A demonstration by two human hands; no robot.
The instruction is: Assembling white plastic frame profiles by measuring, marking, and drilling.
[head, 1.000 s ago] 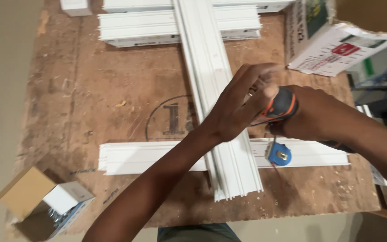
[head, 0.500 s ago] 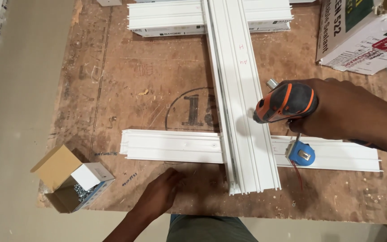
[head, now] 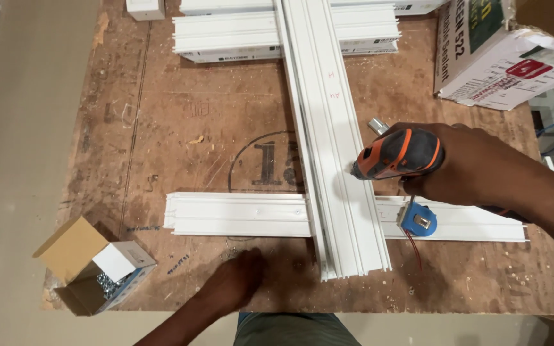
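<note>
Taking the long white profile (head: pixel 328 141) that runs up and down the middle of the worn plywood table (head: pixel 161 141) as the landmark: far to its left, at the table's near left corner, sits a small open cardboard box (head: pixel 91 266) with shiny screws (head: pixel 107 283) showing inside; nearer to it, still on its left and close to the table's front edge, the left hand (head: pixel 238 279) lies palm down on the wood over a few small loose bits, fingers bent and blurred, so whether it pinches anything I cannot tell; just beyond that hand a shorter white profile (head: pixel 238 214) lies crosswise, passing under the long one and coming out on its right side; at the far end a stack of white profiles (head: pixel 226 32) also crosses beneath the landmark; just right of the long profile, the right hand (head: pixel 476 170) is clenched around an orange and black power screwdriver (head: pixel 399 154), whose nose points left at the profile's right edge, close to it, though contact cannot be made out; below that tool, on the crosswise piece, rests a small blue round tape measure (head: pixel 418 221) with a thin red cord trailing toward the front; farther right, at the far corner, a printed cardboard carton (head: pixel 501 64) lies tilted.
</note>
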